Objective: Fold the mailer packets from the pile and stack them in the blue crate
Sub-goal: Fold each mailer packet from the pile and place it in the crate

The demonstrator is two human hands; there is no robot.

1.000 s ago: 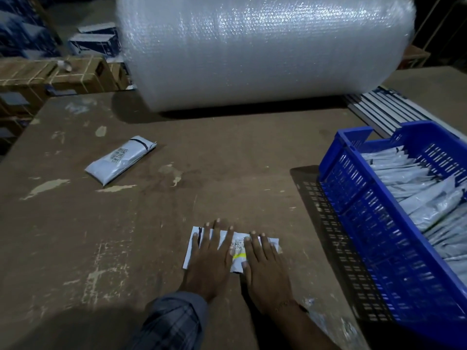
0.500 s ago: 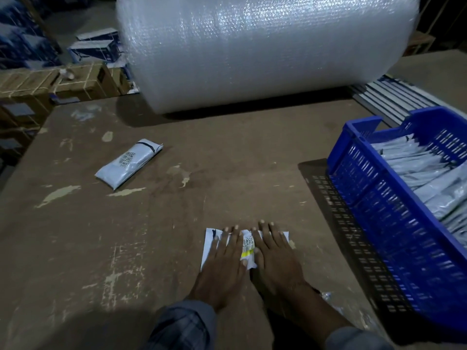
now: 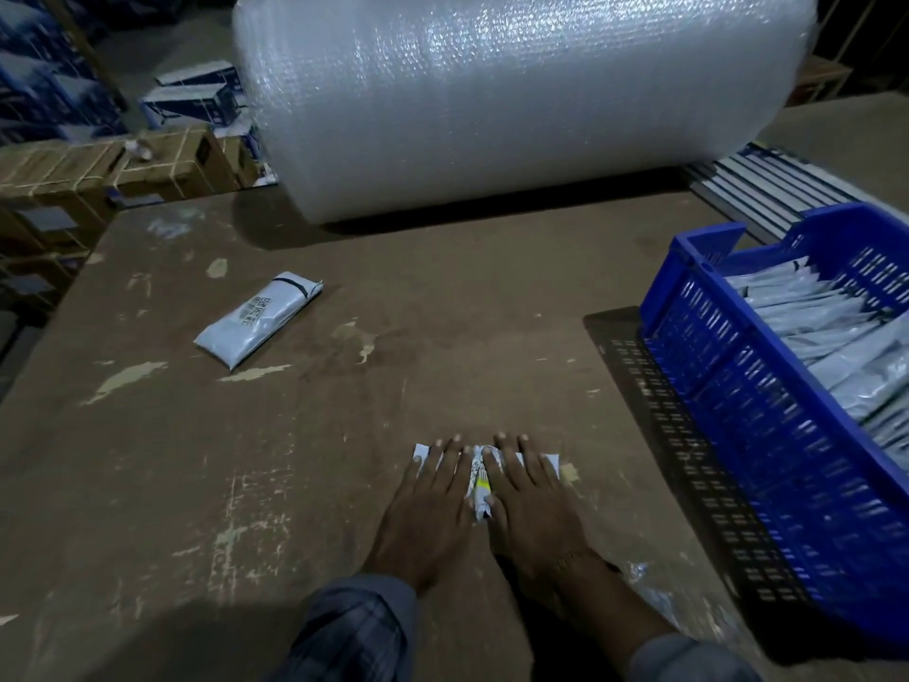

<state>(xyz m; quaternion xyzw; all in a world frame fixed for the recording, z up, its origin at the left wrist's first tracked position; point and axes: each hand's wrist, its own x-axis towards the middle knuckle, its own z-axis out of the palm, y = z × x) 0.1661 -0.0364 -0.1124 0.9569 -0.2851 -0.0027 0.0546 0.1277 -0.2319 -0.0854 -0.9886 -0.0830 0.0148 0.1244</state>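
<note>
Nearest the camera, 2 hands lie flat side by side on a small white plastic mailer packet (image 3: 479,477) with a yellow-marked label, pressing it against the worn brown wooden table (image 3: 305,465). The left hand (image 3: 427,504) and the right hand (image 3: 529,499) both have fingers straight and spread, gripping nothing. To the right stands the blue slotted plastic crate (image 3: 767,435), holding a row of grey folded packets (image 3: 831,337). Farther left on the table lies 1 grey rolled packet (image 3: 258,318) with a printed label, well apart from the hands. Beyond it sits a large roll of clear bubble wrap (image 3: 506,91). Brown cardboard boxes (image 3: 98,174) stand past the table's left edge.
</note>
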